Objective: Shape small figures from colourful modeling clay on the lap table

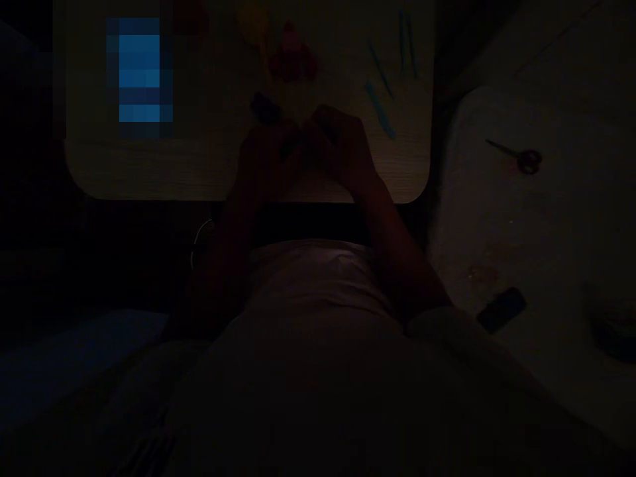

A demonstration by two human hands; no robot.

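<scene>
The view is very dark. My left hand (268, 156) and my right hand (342, 142) meet over the near part of a light wood-grain table (163, 175). Both have curled fingers, and their fingertips come together. What they hold, if anything, is too dark to make out. Just beyond my left hand lies a dark, lumpy piece (265, 108). Farther back are a red shape with a pinkish top (293, 59) and a yellow-orange piece (253, 26) with a thin stem. To the right of my right hand lie several thin blue strips (380, 109).
A pixelated patch with bright blue blocks covers the table's upper left. On a pale surface to the right lie scissors (527, 161) and a dark rectangular object (503, 309). A thin white cable (193, 245) hangs below the table's rounded front edge.
</scene>
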